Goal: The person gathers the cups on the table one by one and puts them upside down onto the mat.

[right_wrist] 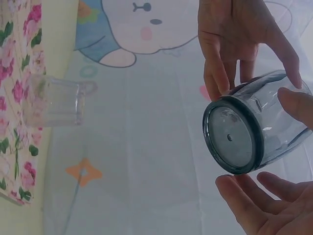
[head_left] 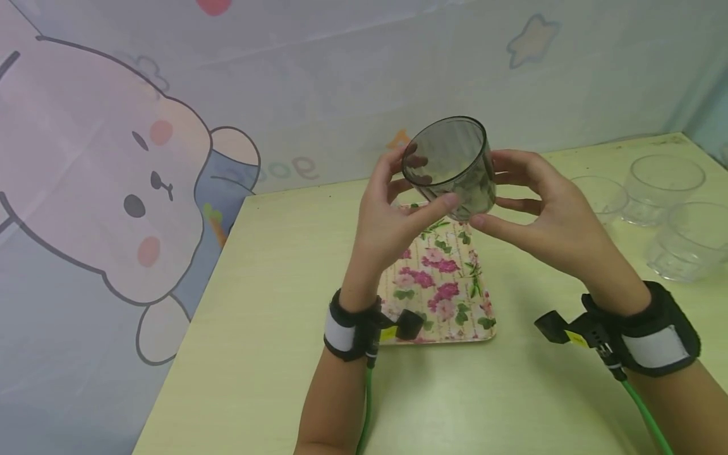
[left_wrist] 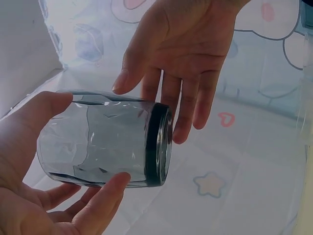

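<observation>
A grey-tinted see-through cup (head_left: 476, 183) is held up above the table, tilted so its mouth faces up and to the left. My left hand (head_left: 389, 218) grips it, thumb on the near side and fingers round the far side. Close to its base is my right hand (head_left: 548, 218), thumb tip at the bottom edge and fingertips right at the wall. Seen from the left wrist, the right hand's fingers (left_wrist: 168, 93) hang fairly straight beside the dark base ring. The right wrist view shows the cup's round base (right_wrist: 230, 137) facing the camera.
A flowered tray (head_left: 440, 284) lies on the pale yellow table (head_left: 273, 284) below the hands. Several clear cups (head_left: 665, 180) stand at the right. Another clear cup (right_wrist: 63, 103) shows by the tray in the right wrist view. A printed cloth (head_left: 341, 82) hangs behind.
</observation>
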Tool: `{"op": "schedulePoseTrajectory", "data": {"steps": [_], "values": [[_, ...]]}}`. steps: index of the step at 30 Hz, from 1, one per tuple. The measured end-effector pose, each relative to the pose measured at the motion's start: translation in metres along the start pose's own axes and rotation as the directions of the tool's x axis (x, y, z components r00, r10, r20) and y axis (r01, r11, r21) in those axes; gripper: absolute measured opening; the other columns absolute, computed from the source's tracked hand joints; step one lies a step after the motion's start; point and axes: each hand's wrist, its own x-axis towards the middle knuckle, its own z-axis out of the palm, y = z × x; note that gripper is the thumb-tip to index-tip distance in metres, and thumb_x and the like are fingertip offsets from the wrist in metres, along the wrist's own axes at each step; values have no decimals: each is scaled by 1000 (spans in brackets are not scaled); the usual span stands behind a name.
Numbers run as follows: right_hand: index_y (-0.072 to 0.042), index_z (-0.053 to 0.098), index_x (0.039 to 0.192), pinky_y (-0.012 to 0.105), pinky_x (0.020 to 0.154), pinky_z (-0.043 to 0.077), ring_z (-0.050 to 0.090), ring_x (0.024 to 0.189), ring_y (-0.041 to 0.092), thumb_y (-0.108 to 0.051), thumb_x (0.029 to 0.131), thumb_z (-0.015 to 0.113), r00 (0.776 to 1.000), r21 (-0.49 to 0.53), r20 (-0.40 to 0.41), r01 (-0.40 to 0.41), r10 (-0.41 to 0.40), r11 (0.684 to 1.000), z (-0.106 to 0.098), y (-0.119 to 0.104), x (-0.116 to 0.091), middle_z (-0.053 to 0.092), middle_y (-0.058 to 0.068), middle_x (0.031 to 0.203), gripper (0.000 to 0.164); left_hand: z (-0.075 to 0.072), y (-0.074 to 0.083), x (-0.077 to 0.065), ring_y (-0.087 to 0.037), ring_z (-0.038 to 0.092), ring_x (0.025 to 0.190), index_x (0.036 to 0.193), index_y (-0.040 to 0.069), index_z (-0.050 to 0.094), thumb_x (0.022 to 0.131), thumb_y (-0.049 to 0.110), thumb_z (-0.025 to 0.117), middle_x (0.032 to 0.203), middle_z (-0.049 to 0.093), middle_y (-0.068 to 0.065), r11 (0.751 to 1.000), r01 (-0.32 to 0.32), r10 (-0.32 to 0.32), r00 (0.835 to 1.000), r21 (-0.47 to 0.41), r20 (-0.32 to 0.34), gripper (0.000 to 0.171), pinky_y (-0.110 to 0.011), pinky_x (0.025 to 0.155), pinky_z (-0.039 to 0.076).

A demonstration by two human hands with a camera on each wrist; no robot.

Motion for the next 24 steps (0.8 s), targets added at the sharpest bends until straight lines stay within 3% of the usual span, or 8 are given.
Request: {"op": "schedulePoseTrajectory", "data": {"steps": [3, 8, 15, 24], "values": [[-27, 39, 144, -1, 85, 42, 46, 116, -5, -18, 77, 80, 1000, -14, 1, -7, 7, 1000, 1, 1, 0, 52, 2, 136, 79, -1, 0, 0, -13, 57, 111, 141, 24, 41, 81, 9, 73, 135, 49, -5, 999, -25, 25, 1000, -33, -10, 70, -31, 73, 57], [-27, 38, 144, 0, 86, 43, 46, 116, -7, -19, 78, 80, 1000, -13, -1, -12, 12, 1000, 2, 1, 0, 53, 2, 134, 79, -1, -1, 1, -16, 55, 113, 142, 20, 40, 83, 6, 69, 134, 48, -8, 992, -62, 60, 998, -113, -21, 67, -30, 78, 59], [-25, 39, 144, 0, 86, 45, 47, 117, -6, -19, 78, 80, 1000, -2, -2, -14, 14, 1000, 3, 0, 0, 52, 3, 135, 78, 4, 0, 1, -12, 54, 109, 142, 14, 37, 84, 3, 64, 134, 47, -9, 979, -50, 44, 998, -199, -36, 66, -23, 80, 56], [-22, 38, 144, -1, 84, 44, 47, 113, -7, -16, 77, 80, 999, 11, -34, -5, 5, 1000, 3, 2, 1, 51, 1, 131, 79, 8, 2, 1, -10, 53, 104, 144, 13, 33, 86, -1, 61, 136, 45, -11, 955, 1, -4, 1000, -296, -10, 66, -39, 83, 60]]}}
